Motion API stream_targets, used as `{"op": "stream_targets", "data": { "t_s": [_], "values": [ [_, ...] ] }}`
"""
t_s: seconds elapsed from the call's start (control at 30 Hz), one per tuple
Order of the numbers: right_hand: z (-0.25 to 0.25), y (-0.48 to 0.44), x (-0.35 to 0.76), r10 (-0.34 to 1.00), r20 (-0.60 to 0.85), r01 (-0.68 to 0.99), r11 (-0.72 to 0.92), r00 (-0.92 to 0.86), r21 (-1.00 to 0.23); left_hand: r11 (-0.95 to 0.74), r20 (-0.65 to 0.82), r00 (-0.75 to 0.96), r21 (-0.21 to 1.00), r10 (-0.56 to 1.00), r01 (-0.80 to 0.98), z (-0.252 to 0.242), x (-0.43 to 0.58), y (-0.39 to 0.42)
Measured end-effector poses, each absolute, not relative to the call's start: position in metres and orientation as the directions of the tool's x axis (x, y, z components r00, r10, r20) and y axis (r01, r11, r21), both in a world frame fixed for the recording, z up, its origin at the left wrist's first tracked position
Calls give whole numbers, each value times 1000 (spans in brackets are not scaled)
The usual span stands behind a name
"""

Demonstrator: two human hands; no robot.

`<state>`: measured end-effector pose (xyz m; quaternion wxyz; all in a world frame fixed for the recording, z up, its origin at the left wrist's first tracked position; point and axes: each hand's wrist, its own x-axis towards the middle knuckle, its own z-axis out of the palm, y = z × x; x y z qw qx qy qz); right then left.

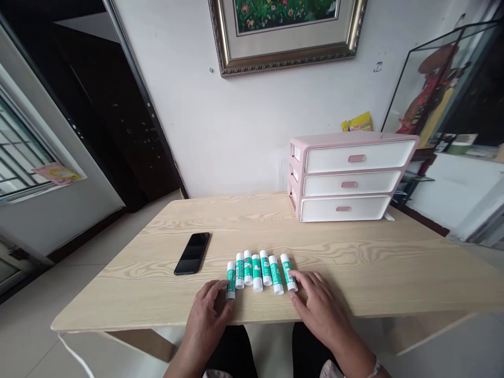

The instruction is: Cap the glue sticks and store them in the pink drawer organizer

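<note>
Several green-and-white glue sticks lie side by side on the wooden table, their ends slightly uneven. My left hand (208, 311) is closed on the leftmost glue stick (230, 278), with fingertips at its side and the thumb near its lower end. At the other end of the row, my right hand (318, 303) grips the rightmost glue stick (287, 266) between fingers and thumb. A small gap parts that stick from its neighbour, another glue stick (275, 274). Between the hands, a middle glue stick (256, 272) lies untouched.
A black phone (192, 253) lies left of the row on the table (157, 294). At the back right stands a pink and white drawer unit (350, 181), with a yellow packet (358, 122) behind its top. A framed picture (291, 60) hangs on the wall.
</note>
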<state>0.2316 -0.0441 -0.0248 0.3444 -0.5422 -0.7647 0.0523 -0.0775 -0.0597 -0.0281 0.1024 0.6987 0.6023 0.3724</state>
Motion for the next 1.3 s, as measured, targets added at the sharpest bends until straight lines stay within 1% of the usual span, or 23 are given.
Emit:
{"op": "stream_targets", "data": {
  "t_s": [0.13,0.4,0.53,0.67,0.77,0.83,0.93,1.0,1.13,1.3],
  "values": [
    [-23,-42,231,874,446,790,406,-191,-459,-247,407,-13,579,913,777,-32,-77,-57],
    [-15,-43,224,880,424,771,420,-215,-479,-181,354,-64,616,933,767,-26,-73,-54],
    [-14,-44,222,883,416,765,418,-217,-489,-168,327,-63,631,943,758,-20,-72,-53],
    [-20,-44,225,875,444,756,422,-195,-500,-180,299,-35,658,954,731,-17,-74,-52],
    [-26,-43,225,861,492,748,410,-128,-522,-169,285,-37,663,958,729,-14,-73,-50],
    [-28,-43,225,850,521,747,399,-83,-531,-132,268,-53,624,962,770,-11,-69,-47],
    [-30,-41,224,832,552,748,397,-48,-532,-31,219,-100,525,971,850,-5,-63,-43],
    [-30,-41,225,826,562,744,400,-40,-535,16,182,-122,497,976,867,-1,-61,-41],
    [-30,-40,225,832,554,724,395,-21,-565,68,109,-135,475,985,877,8,-60,-37],
    [-30,-41,225,846,534,691,383,4,-612,163,56,-194,347,979,924,18,-56,-31]
  ]
}}
